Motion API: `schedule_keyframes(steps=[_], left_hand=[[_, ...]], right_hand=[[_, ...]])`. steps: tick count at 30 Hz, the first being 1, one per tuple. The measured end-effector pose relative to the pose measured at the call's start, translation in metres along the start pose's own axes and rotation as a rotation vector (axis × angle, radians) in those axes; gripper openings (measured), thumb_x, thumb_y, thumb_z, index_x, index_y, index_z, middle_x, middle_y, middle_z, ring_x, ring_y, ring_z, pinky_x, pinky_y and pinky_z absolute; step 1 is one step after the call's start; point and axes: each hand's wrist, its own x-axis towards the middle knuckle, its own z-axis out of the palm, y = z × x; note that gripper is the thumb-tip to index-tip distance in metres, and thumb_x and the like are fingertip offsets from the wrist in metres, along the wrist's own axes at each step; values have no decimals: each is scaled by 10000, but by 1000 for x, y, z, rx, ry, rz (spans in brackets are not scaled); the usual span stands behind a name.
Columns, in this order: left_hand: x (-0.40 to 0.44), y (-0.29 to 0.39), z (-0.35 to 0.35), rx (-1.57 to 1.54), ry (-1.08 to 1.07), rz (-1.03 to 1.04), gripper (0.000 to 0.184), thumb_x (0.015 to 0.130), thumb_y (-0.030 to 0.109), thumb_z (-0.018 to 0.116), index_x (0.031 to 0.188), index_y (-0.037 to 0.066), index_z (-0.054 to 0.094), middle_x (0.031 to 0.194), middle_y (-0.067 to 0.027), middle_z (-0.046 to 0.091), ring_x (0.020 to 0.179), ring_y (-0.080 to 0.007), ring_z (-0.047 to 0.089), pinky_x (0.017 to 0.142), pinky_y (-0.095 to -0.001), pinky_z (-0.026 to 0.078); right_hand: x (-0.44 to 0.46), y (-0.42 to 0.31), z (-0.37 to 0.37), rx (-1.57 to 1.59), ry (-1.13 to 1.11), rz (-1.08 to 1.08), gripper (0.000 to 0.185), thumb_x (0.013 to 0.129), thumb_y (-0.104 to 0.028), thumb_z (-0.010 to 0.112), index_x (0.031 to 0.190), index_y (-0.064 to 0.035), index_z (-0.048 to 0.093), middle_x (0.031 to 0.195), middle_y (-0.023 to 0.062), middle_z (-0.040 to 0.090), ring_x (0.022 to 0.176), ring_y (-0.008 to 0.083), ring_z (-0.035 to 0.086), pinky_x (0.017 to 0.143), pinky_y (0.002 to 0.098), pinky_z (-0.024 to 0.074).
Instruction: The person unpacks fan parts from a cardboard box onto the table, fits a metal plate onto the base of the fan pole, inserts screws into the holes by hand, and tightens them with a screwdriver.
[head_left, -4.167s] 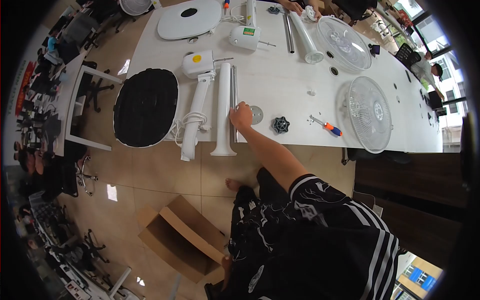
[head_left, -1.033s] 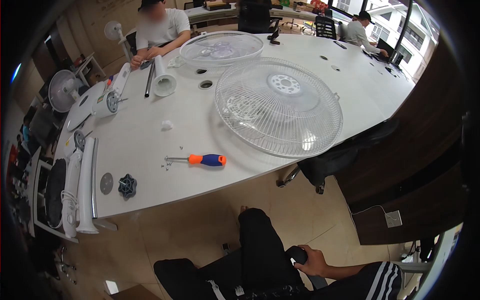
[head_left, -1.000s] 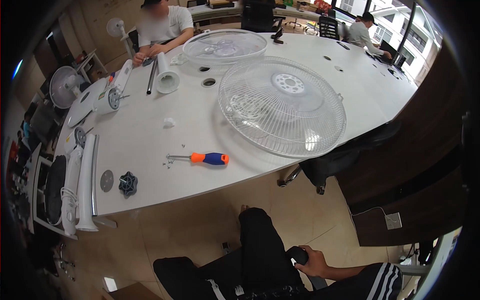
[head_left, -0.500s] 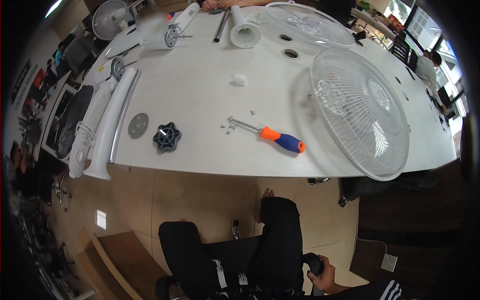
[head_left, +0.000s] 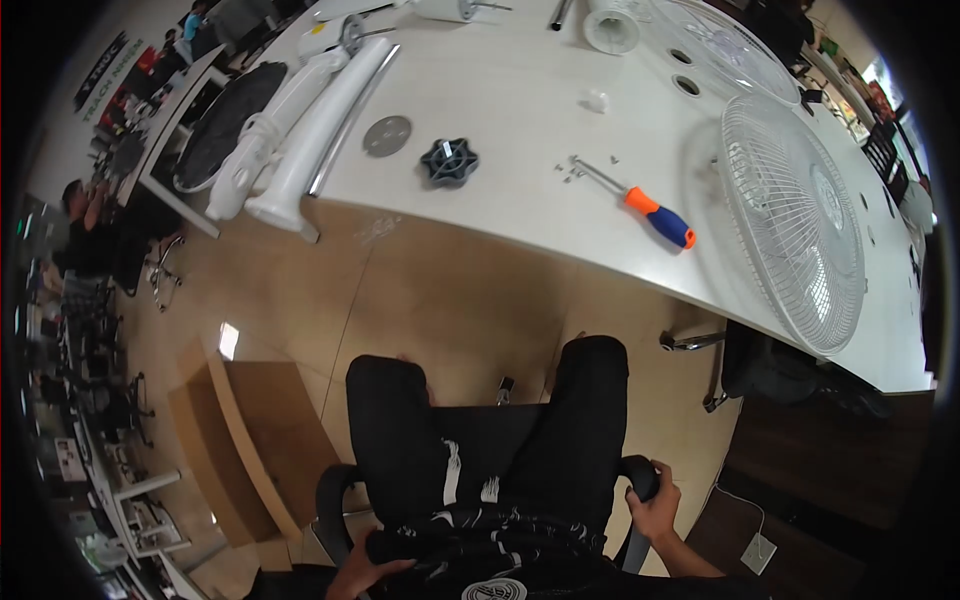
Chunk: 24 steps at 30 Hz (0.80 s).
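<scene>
My right hand (head_left: 655, 505) is wrapped round the front end of the chair's right armrest (head_left: 637, 474). My left hand (head_left: 362, 572) is low at my left side, by the shirt hem and the left armrest (head_left: 335, 505); its fingers are partly hidden against the dark cloth. On the white table ahead lie an orange-and-blue screwdriver (head_left: 660, 218), several small screws (head_left: 568, 172), a dark star-shaped knob (head_left: 449, 162) and a round grey metal disc (head_left: 387, 136). A white fan grille (head_left: 795, 220) stands tilted at the right.
White fan posts (head_left: 310, 140) and a metal tube (head_left: 355, 120) lie at the table's left, beside a black round base (head_left: 230, 125). Another fan grille (head_left: 735, 50) is at the back. An opened cardboard box (head_left: 270, 410) stands on the floor at left.
My view has turned left and down, so the table sits higher and further right. My left hand has come into view. My right hand stays on the armrest.
</scene>
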Motion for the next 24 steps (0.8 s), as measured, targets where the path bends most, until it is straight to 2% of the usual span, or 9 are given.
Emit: schedule_keyframes(steps=[2, 8, 10, 12, 14, 15, 17, 20, 24], left_hand=[[1, 14, -15, 111, -287, -252, 1301, 574, 665, 844, 1515, 20, 219, 1450, -244, 426, 1336, -342, 457, 1132, -400, 368], [29, 3, -46, 366, -446, 57, 1109, 719, 697, 734, 1491, 9, 333, 1444, -238, 466, 1361, -332, 443, 1116, -394, 370], [41, 24, -64, 330, -511, 172, 834, 845, 517, 730, 1425, -6, 439, 1303, -195, 593, 1205, -296, 579, 1015, -376, 461], [48, 66, -85, 381, -335, 533, 644, 880, 459, 719, 1290, -9, 555, 1072, -125, 681, 1017, -209, 644, 866, -335, 519], [67, 105, -104, 174, -138, 598, 517, 881, 416, 736, 1163, 5, 600, 936, -45, 656, 895, -124, 614, 759, -286, 510], [85, 130, -109, 90, 23, 822, 447, 859, 425, 753, 952, 6, 627, 818, -54, 647, 721, -120, 586, 639, -306, 500], [88, 199, -130, -47, 129, 836, 423, 873, 400, 736, 989, 3, 644, 803, -29, 640, 692, -112, 570, 620, -298, 485], [127, 286, -147, 128, 669, 1186, 325, 863, 273, 722, 1002, -12, 651, 804, -139, 670, 716, -243, 654, 669, -376, 510], [209, 390, -169, 388, 1230, 1431, 228, 847, 132, 653, 1006, -28, 626, 952, -215, 662, 912, -373, 648, 749, -436, 532]], right_hand=[[0, -8, 2, -5, -18, 19, 579, 695, -154, 740, 1197, 31, 519, 764, 227, 664, 692, 354, 694, 675, 395, 543], [-2, -20, 8, -33, 96, -99, 515, 704, -148, 759, 1153, 22, 574, 859, 251, 685, 758, 403, 687, 745, 437, 548], [-3, -15, 10, -55, 123, -155, 514, 718, -160, 771, 1155, 28, 578, 912, 251, 682, 810, 403, 683, 781, 440, 544], [-1, -18, 14, -58, 162, -212, 513, 732, -172, 783, 1158, 33, 583, 965, 251, 679, 863, 403, 679, 816, 443, 539], [-3, -25, 15, -84, 210, -225, 522, 768, -213, 789, 1177, 35, 581, 1067, 249, 654, 972, 401, 653, 872, 447, 520], [-5, -31, 14, -96, 217, -233, 510, 786, -228, 782, 1181, 30, 586, 1110, 243, 632, 1029, 401, 624, 897, 452, 504], [-6, -31, 15, -117, 248, -278, 501, 789, -224, 778, 1179, 28, 589, 1109, 238, 630, 1033, 407, 618, 903, 455, 497], [-8, -32, 15, -133, 285, -309, 484, 792, -217, 770, 1173, 24, 594, 1104, 229, 629, 1039, 414, 607, 911, 458, 487], [-7, -31, 16, -104, 299, -289, 455, 792, -211, 762, 1150, 22, 606, 1093, 223, 631, 1033, 415, 606, 902, 455, 487]])
